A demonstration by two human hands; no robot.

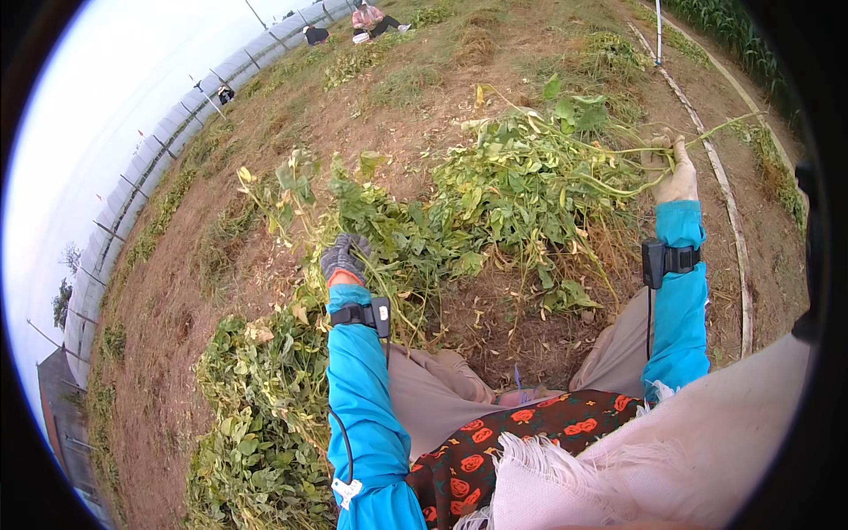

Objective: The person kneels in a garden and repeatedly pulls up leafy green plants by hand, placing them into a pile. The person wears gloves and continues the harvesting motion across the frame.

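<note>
My left hand (346, 257), in a grey knitted glove with an orange cuff, is closed around stems of leafy bean-like plants at the left of the pile. Out to the right, my right hand (672, 169) grips several long green stems that run leftward into the leaves; its fingers are partly hidden by the stems. Between the hands lies a heap of green and yellowing pulled plants (510, 185), with pods or pale leaves among them. Bare brown soil with dry litter (490, 318) shows below the heap, in front of my bent legs.
A larger plant heap (258, 411) lies by my left arm. A pale strip or hose (729, 192) runs along the ground at right, near a white post (658, 33). Two people (371, 20) (315, 34) sit far off beside a long plastic-covered structure (112, 225).
</note>
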